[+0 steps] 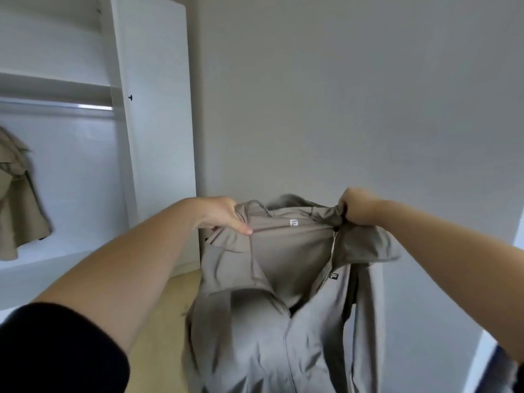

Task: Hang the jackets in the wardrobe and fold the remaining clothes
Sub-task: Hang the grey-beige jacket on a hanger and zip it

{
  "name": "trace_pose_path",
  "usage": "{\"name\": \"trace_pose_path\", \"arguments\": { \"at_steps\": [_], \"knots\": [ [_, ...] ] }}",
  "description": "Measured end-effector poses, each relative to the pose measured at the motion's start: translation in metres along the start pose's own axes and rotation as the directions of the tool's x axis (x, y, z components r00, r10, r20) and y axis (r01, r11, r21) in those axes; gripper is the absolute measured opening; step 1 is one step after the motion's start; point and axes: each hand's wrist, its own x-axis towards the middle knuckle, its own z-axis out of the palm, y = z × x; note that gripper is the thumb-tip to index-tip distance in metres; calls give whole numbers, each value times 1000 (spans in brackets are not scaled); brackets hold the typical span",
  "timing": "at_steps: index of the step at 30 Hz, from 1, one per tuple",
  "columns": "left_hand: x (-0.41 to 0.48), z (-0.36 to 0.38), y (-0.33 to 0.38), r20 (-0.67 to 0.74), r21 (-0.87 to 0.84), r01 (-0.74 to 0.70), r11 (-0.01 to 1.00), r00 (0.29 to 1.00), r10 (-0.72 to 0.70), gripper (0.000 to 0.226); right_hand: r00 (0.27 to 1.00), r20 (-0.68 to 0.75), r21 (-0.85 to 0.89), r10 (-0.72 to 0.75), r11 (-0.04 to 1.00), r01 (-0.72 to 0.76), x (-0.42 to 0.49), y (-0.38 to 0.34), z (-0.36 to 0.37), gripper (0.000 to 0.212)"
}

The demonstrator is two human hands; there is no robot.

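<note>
Item under handling: one grey-beige jacket [272,279], held up in mid-air in front of the wall [340,95], to the right of the wardrobe [153,109]. It touches neither the wardrobe nor the floor [167,302], so far as the view shows. The lower hem runs out of frame.

Left hand [224,217]: its fingers [243,228] pinch the jacket's left shoulder just beside the collar. Right hand [358,211]: closed in a fist, with the right shoulder fabric bunched inside it.

The hands are spread at shoulder line, which keeps the neck open and the body hanging straight. The inner label [294,222] faces the camera and the front falls open, so the lining side is toward the person. In my judgement this hold serves to square the garment for a hanger. A dark tip shows under the left shoulder and another at the right fist. Whether these are hanger ends cannot be told.

Wardrobe: door open, rail [71,106] exposed at far left, one beige coat [19,199] on it at the left edge. The rail to the right of that coat is free, the likely destination.

Risk noted: the bunched right-hand grip may crease the shoulder or let it slip off centre.
</note>
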Motion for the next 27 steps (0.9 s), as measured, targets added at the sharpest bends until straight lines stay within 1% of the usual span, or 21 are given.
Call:
{"name": "trace_pose_path", "arguments": {
  "at_steps": [1,2,3,4,5,6,7,8,10,11,12,13,15,17,19,22,25,27],
  "knots": [
    [-1,3,5,77,-20,7,1000,997,-6,32,995,-94,-18,20,1000,-22,1,0,-1,17],
    [0,5,9,139,8,23,1000,990,-24,31,983,-175,-12,47,999,-50,0,1,0,12],
    [-1,6,13,164,80,43,996,985,-56,30,970,-232,-4,77,997,-80,-2,0,0,11],
    [0,8,18,147,180,54,982,986,-81,31,961,-255,10,102,995,-103,-3,0,0,11],
    [1,10,22,95,291,65,955,991,-96,33,956,-261,32,132,991,-128,-5,1,3,13],
    [3,12,26,20,386,79,919,995,-94,31,950,-266,59,163,987,-152,-6,3,5,16],
    [3,14,29,-69,429,91,899,995,-68,26,937,-290,101,193,980,-171,-8,7,7,19],
    [3,15,33,-155,420,93,903,988,-29,24,919,-317,158,236,968,-194,-11,11,6,20],
    [3,17,40,-293,210,50,976,956,14,29,866,-362,277,343,927,-252,-19,22,1,18],
    [2,19,46,-364,100,-3,995,930,39,27,839,-381,319,389,907,-276,-23,27,-4,18],
    [1,22,54,-443,41,-62,997,893,74,25,815,-401,348,419,892,-288,-28,32,-9,19],
    [1,24,64,-525,30,-115,993,844,113,23,792,-427,364,436,885,-291,-33,36,-15,21],
    [-3,31,88,-654,81,-198,977,729,203,22,746,-481,399,460,873,-281,-46,41,-32,25],
    [-9,38,115,-739,131,-280,951,611,282,21,700,-531,415,477,867,-276,-65,48,-56,26],
    [-17,37,136,-803,185,-286,940,507,313,21,657,-593,391,465,880,-270,-81,54,-80,25],
    [-46,40,178,-846,255,-312,915,386,367,16,586,-696,303,415,910,-284,-127,70,-124,24],
    [-83,40,220,-843,355,-318,879,297,448,11,515,-777,234,362,926,-297,-177,82,-170,22],
    [-107,37,247,-829,425,-329,843,231,509,13,462,-821,197,336,926,-323,-211,87,-203,22]
  ]
}}
